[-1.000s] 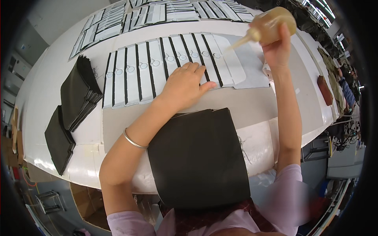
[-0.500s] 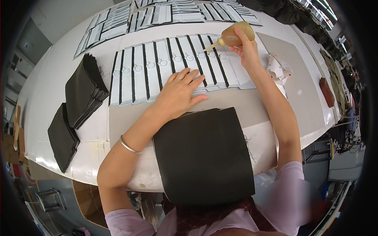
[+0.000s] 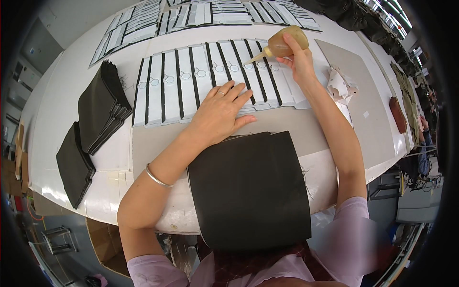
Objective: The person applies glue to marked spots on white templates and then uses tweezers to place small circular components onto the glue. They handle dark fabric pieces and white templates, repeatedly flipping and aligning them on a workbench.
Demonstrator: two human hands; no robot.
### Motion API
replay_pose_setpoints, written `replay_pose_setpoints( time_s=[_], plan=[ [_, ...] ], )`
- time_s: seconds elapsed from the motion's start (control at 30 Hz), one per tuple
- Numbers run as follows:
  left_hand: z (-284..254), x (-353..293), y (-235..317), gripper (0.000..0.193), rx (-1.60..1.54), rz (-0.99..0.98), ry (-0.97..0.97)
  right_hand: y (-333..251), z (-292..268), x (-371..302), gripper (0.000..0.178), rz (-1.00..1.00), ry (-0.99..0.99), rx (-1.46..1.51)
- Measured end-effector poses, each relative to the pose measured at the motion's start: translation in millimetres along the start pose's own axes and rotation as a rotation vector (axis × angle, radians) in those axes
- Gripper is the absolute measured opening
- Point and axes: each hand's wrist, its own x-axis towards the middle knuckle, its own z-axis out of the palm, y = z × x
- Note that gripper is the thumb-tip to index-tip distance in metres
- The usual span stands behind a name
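The right hand [image 3: 300, 60] is wrapped around a squeeze bottle [image 3: 288, 41] of amber liquid, tipped so its nozzle [image 3: 255, 58] points down and left over a row of overlapping white panels [image 3: 189, 98] edged with black strips [image 3: 163, 91]. The left hand [image 3: 219, 112] grips nothing; its fingers, slightly spread, rest on the row's near edge, seemingly steadying it. The row lies on a grey board [image 3: 282, 129] on the white table [image 3: 107, 189], with a stack of black fabric pieces [image 3: 251, 191] on the near side. The step in hand looks like dosing the panels at their outlined circles [image 3: 201, 73] (whether the nozzle touches one, or any liquid is leaving it, I cannot tell). As I judge it, the next move calls for a light, even squeeze, precise aim and unshifted panels.
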Motion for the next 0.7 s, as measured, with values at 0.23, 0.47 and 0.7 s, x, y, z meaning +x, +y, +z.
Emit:
replay_pose_setpoints(
  time_s=[0.23,0.47,0.7],
  plan=[
    [-1.4,0.9,0.8,0.06,-0.016,0.01,0.003,-6.2,1.8,-7.5,0.052,-0.095,-0.059,-0.087],
    [-2.8,-1.2,-0.2,0.06,-0.024,0.02,0.008,-38.6,-13.8,-17.5,0.05,-0.465,-0.317,-0.261],
    [-9.5,-0.7,-0.7,0.054,-0.047,-0.062,0.071,-62.5,-22.0,-13.6,0.052,-0.2,-0.324,0.617]
  ],
)
